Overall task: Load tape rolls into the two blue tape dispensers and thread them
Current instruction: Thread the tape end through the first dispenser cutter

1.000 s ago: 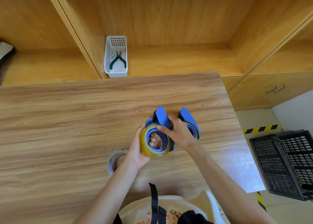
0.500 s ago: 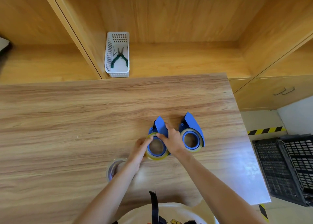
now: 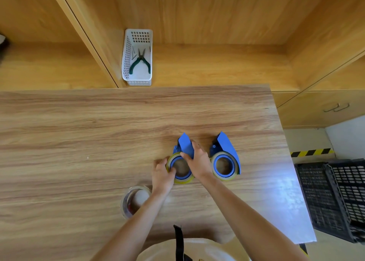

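Observation:
Two blue tape dispensers lie side by side on the wooden table (image 3: 98,134), each with a yellowish tape roll on its hub. The left dispenser (image 3: 184,145) rests flat under both hands. My left hand (image 3: 163,174) grips the left rim of its tape roll (image 3: 180,179), fingers reaching into the hub. My right hand (image 3: 198,162) presses on the dispenser's blue body. The right dispenser (image 3: 227,148) with its roll (image 3: 224,165) lies untouched just right of my right hand.
A spare clear tape roll (image 3: 134,200) sits on the table by my left forearm. A white basket (image 3: 138,57) with green pliers stands on the shelf behind the table. Black crates (image 3: 335,197) stand on the floor to the right.
The left dispenser, held up and tilted a second ago, has come down flat on the table beside the right one. Both hands stay on it.

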{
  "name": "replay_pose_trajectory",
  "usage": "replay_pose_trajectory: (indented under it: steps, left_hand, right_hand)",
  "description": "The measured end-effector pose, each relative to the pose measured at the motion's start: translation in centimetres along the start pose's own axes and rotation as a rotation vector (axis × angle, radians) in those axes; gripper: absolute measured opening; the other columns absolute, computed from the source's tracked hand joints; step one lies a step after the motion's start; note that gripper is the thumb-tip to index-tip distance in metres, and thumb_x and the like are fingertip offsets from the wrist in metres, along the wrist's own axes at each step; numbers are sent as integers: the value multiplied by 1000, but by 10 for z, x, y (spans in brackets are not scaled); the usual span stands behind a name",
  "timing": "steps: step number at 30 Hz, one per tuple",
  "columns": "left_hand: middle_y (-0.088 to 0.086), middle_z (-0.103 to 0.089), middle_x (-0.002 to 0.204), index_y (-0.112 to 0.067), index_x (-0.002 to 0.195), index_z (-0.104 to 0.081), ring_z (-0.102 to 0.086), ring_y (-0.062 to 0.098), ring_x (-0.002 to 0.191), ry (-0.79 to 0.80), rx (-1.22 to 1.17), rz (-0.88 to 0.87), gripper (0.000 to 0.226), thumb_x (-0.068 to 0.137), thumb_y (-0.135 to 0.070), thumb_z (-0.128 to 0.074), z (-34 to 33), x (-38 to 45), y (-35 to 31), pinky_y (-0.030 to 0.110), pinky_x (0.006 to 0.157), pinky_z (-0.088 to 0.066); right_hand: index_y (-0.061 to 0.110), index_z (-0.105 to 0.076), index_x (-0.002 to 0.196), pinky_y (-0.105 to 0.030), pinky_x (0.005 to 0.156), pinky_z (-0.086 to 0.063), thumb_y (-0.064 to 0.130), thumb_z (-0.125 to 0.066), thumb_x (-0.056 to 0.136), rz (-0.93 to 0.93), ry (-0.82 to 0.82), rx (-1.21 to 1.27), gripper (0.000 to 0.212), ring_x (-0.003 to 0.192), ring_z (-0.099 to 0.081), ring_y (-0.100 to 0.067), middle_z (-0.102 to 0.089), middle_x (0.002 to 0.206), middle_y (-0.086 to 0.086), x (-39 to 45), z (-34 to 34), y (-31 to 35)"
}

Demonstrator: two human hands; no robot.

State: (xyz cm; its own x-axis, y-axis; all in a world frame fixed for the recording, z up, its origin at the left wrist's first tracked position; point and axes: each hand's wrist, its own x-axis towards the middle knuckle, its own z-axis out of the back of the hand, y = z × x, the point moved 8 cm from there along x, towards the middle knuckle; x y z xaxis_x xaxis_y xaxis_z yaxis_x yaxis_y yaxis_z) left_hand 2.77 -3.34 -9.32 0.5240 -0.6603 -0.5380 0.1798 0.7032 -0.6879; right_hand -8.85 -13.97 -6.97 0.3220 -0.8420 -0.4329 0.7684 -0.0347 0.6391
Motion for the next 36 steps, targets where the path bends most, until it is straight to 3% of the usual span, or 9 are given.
replay_pose_trajectory:
  steps: [3,6,11,15,24,28,31,34,36]
  left_hand:
    - [7,-54,122,-15,121,-64,-52,13,102,2,19,3,30,91,-11,-60,-1,-2,0,24,82,-40]
    - [8,-48,130,-12,136,-53,-54,18,114,2,35,-7,45,92,-10,-60,0,-2,-2,20,87,-39]
    - [7,-40,140,-11,150,-35,-48,24,128,9,25,-27,65,91,-15,-64,4,-2,-10,30,102,-42]
    - [6,-39,143,-13,150,-35,-45,23,132,-4,-12,-76,63,94,-21,-63,9,-4,-16,31,106,-39]
    - [10,-40,144,-12,149,-37,-44,22,132,-23,-37,-138,55,98,-21,-57,17,-7,-28,13,93,-29]
    - [9,-43,143,-13,146,-42,-46,22,131,-72,-82,-178,50,98,-16,-56,23,-11,-32,18,97,-31]
    - [7,-53,133,-16,136,-54,-54,17,120,-177,-176,-267,38,98,-9,-54,37,-20,-39,26,102,-42]
    - [5,-63,121,-14,120,-64,-58,-1,105,-272,-291,-320,29,99,-2,-48,51,-36,-46,5,85,-41]
    - [4,-68,114,-11,112,-65,-60,-6,98,-317,-327,-355,25,99,-1,-47,57,-46,-50,2,79,-39]
  right_hand:
    - [12,-49,140,-29,92,-49,31,-72,88,-12,4,112,60,121,-58,-22,-60,132,-4,3,-2,-2]
    - [15,-52,137,-23,90,-45,25,-77,83,-76,39,245,60,122,-56,-18,-61,130,-2,6,-4,-7]
    - [16,-51,138,-23,91,-45,21,-79,81,-100,84,293,63,125,-55,-19,-62,131,-4,11,-5,-9]
    - [15,-48,139,-23,91,-41,21,-79,82,-105,130,296,66,130,-52,-19,-58,136,-4,13,-6,-10]
    - [12,-46,143,-26,101,-38,28,-77,83,-84,155,223,70,135,-48,-22,-54,143,-4,9,2,-13]
    - [10,-49,141,-23,102,-37,22,-65,93,3,32,187,52,133,-50,-20,-55,142,-4,5,28,-5]
    - [13,-59,131,-19,92,-41,8,-56,96,138,-193,196,35,110,-61,-20,-63,130,-3,-4,68,-6]
    - [13,-55,134,-22,97,-38,0,-57,91,165,-360,68,46,116,-55,-27,-60,131,-6,-11,100,-34]
    - [12,-44,143,-37,107,-39,1,-61,88,74,-308,5,59,130,-45,-32,-52,140,-9,-12,105,-66]
